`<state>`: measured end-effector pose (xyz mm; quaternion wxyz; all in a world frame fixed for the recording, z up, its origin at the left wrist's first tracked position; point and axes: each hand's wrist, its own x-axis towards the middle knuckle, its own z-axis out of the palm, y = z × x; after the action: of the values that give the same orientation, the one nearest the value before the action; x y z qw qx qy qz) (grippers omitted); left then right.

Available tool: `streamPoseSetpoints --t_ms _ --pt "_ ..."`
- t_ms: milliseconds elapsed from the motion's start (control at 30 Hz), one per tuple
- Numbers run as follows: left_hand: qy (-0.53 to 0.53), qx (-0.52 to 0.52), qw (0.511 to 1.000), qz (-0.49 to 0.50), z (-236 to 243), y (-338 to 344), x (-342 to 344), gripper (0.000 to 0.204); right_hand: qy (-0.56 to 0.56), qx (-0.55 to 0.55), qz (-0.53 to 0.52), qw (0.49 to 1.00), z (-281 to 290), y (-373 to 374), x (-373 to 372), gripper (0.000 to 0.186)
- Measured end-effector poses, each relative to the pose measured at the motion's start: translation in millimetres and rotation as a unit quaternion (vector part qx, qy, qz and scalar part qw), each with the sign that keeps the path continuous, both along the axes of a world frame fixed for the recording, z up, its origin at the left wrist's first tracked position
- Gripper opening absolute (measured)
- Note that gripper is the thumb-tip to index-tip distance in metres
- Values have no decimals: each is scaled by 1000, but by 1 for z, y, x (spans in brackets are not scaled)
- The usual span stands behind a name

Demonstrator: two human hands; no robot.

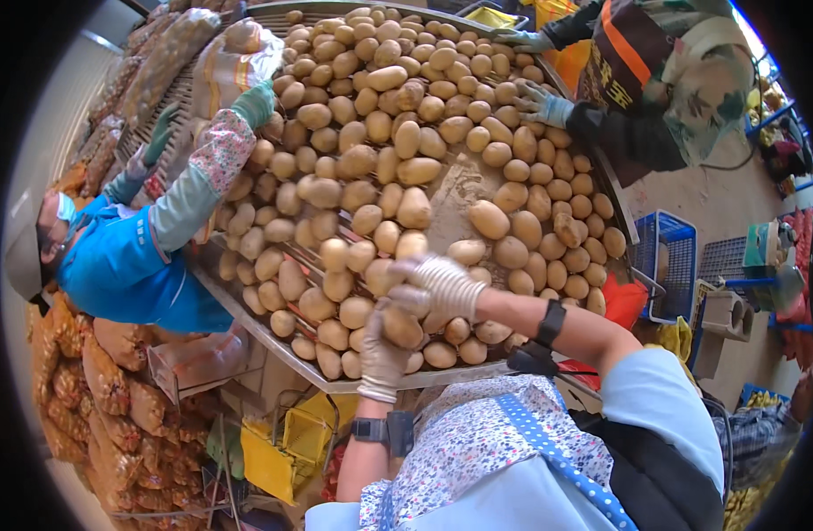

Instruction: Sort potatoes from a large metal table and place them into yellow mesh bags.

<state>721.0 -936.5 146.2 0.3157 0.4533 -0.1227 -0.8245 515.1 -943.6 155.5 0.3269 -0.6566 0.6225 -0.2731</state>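
Both my hands wear pale gloves with ribbed cuffs and work over a metal-edged sorting table [287,356] spread with potatoes. Near the table's front edge, my left hand [382,354] is closed on a brown potato [401,327]. Just beyond it, my right hand [437,285] reaches across from the right, low over the potatoes. Motion smears its fingers, so whether they grip anything cannot be made out. Loose potatoes [489,219] surround both hands, and a bare, dirty patch of tabletop [459,190] shows farther back.
A person in blue [132,265] at the left has a gloved hand by a white sack [234,66]. Another person's gloved hands [543,104] reach in from the far right. Filled net sacks [114,380] are piled at left; a blue crate [667,265] stands at right.
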Motion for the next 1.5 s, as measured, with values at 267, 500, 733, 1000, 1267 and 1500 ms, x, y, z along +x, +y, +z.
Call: streamPoseSetpoints --t_ms 267,500,733,1000,1267,1500 --pt "223 146 963 26 -24 13 22 48 293 55 -141 944 -43 -11 -116 51" --pt "234 28 972 -8 -4 27 40 60 159 -29 -156 975 1 -11 -57 53" --pt "186 11 982 -39 -22 55 79 70 -8 -60 146 987 21 44 99 59" --pt "339 -7 909 244 -34 108 230 72 -29 -18 101 994 -1 19 106 41" --pt "97 98 881 452 -110 105 398 56 124 -111 42 985 -6 -27 118 41" --pt "-31 190 843 502 -118 81 390 36 437 -16 162 885 -3 -104 131 62"
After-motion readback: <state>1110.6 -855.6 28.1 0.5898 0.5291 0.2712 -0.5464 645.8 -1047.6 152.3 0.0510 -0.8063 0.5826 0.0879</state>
